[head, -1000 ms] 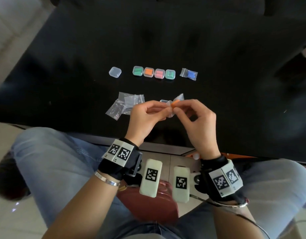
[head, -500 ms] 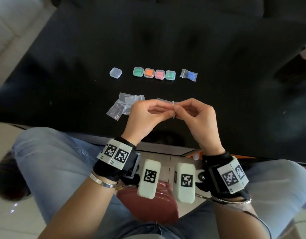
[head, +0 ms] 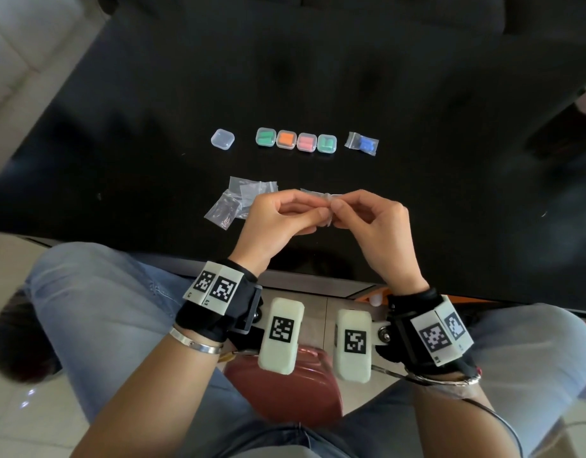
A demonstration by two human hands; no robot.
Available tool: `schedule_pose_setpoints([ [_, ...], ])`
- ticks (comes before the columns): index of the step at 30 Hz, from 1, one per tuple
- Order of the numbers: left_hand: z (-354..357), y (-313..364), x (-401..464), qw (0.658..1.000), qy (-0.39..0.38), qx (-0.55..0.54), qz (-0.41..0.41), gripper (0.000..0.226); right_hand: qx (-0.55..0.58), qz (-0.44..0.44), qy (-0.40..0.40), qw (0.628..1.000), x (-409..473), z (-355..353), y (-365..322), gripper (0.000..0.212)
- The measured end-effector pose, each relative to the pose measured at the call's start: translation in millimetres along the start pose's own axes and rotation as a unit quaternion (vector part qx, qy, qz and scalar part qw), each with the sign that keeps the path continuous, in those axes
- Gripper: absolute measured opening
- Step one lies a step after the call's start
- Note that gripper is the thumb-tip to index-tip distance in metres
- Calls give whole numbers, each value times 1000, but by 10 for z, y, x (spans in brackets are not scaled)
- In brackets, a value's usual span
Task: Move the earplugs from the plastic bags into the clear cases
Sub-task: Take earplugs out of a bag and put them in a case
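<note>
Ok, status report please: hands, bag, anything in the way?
Both hands, left and right, pinch one clear bag above the table. Contents not visible. Nothing in the way.

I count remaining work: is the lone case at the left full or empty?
Empty: the lone case shows no colour inside.

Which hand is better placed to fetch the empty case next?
Left, probably. The empty case lies on the left hand's side; the right hand would have to cross over. Both pinch a clear bag.

Bare table (head: 450, 180) beyond bagged earplugs (head: 362, 144)
</note>
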State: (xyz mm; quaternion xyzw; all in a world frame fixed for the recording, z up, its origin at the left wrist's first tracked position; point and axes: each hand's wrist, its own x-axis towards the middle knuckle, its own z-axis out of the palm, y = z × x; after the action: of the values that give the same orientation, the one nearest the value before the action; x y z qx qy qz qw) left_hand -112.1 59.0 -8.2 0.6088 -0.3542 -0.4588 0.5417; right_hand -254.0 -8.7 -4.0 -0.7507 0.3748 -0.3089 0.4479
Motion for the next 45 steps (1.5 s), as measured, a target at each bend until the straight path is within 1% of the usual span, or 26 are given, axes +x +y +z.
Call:
schedule_pose_setpoints([
  [1,3,-4,3,1000,4,10,6,15,-4,0,-2,1000,5,5,5,12],
  [3,31,-19,10,996,26,67,44,13,-22,-1,8,1000,17,34,12,10],
  [6,75,-36,12,976,57,169,124,13,-33,19,24,999,27,66,23,5],
  [8,65,-45,23,966,53,206,149,13,-37,24,20,999,23,83,39,3],
  [11,33,-48,48,951,51,261,156,12,-99,-7,20,995,15,145,74,4],
  [14,21,-39,64,937,87,293,171,13,-185,-58,29,981,17,178,63,12],
  [16,2,-17,64,930,96,296,195,12,-197,-75,37,977,15,166,25,15],
  [18,-33,10,44,926,64,287,235,13,-176,-60,42,982,15,129,0,15],
  [20,-92,20,19,912,20,308,272,32,-110,-12,33,993,29,66,-22,9],
  [22,-170,-5,28,885,-14,359,298,53,-11,47,-2,999,29,-5,-38,2],
  [24,-219,-26,42,873,-54,383,298,63,72,82,-39,993,1,-44,-51,6],
  [26,-234,-44,47,879,-79,371,290,61,112,94,-55,988,-33,-41,-47,7],
  [28,-233,-49,35,888,-75,350,288,54,125,98,-57,986,-61,-28,-20,6],
  [31,-200,-59,9,885,-55,346,306,45,116,93,-45,988,-104,-23,14,2],
  [34,-169,-93,-8,884,-27,337,322,39,95,72,-10,993,-137,-39,10,14],
  [36,-163,-111,-5,884,-13,332,329,38,85,51,6,995,-153,-59,18,16],
  [39,-156,-106,1,879,-6,330,345,37,55,23,13,998,-172,-75,52,11],
  [41,-145,-95,8,874,-13,328,359,36,48,19,4,999,-180,-75,74,12],
  [43,-127,-100,10,865,-22,333,376,35,67,35,-9,997,-180,-69,92,13],
  [45,-97,-115,10,844,-13,355,401,33,115,68,-15,991,-172,-66,108,14],
])
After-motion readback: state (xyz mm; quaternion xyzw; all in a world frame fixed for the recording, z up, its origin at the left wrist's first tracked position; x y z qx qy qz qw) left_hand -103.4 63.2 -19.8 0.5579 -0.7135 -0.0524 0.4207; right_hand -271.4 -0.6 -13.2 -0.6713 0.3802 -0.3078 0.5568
